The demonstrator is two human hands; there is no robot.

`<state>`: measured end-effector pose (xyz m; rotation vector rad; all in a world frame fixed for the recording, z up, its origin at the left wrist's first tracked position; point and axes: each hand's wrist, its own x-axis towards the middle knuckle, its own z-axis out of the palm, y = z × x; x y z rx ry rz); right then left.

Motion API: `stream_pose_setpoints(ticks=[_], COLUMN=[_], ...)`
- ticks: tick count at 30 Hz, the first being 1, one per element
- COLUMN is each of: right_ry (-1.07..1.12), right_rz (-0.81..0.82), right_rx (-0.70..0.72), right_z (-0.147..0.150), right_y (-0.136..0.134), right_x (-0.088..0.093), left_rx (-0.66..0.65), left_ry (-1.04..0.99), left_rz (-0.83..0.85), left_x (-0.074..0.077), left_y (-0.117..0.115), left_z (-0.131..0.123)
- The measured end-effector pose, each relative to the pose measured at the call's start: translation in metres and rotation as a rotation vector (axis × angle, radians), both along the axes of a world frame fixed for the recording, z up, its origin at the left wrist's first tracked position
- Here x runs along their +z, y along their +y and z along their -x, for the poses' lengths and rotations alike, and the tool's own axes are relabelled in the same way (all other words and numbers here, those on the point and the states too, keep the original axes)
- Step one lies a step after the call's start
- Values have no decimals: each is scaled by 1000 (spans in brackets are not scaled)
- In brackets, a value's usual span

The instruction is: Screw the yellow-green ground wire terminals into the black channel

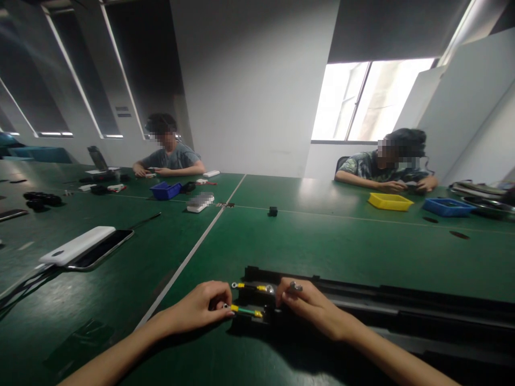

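My left hand (pixel 205 305) is closed in a pinch at the ring-terminal end of a short green cable (pixel 246 311) with yellow sleeves. Just beyond it lies a black cable (pixel 252 287), also yellow-sleeved, with a bare ring terminal at its left end. Both cables reach into the left end of a long black housing (pixel 362 300) on the table. Over that end, my right hand (pixel 308 303) is closed around a silver metal tool (pixel 295 287), whose end sticks out above the fingers. The rest of the tool is hidden by the hand.
On the green table (pixel 225 246), a white power bank (pixel 78 245) and a phone (pixel 104 251) lie left with cords. A small black block (pixel 273 212) sits ahead. Blue bins and a yellow bin (pixel 389 202) stand farther off, near two seated people.
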<state>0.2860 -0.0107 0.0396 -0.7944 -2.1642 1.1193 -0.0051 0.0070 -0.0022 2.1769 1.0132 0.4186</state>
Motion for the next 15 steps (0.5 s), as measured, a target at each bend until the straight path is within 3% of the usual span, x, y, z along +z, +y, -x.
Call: stream_pose_setpoints(ticks=[15], right_ry=[-28], right_rz=[4], right_rx=[-3], right_z=[0], right_y=[1], right_x=[-2], left_rx=[-1], left_ry=[8], left_rz=[0], left_x=[1], left_y=[0], left_z=[0])
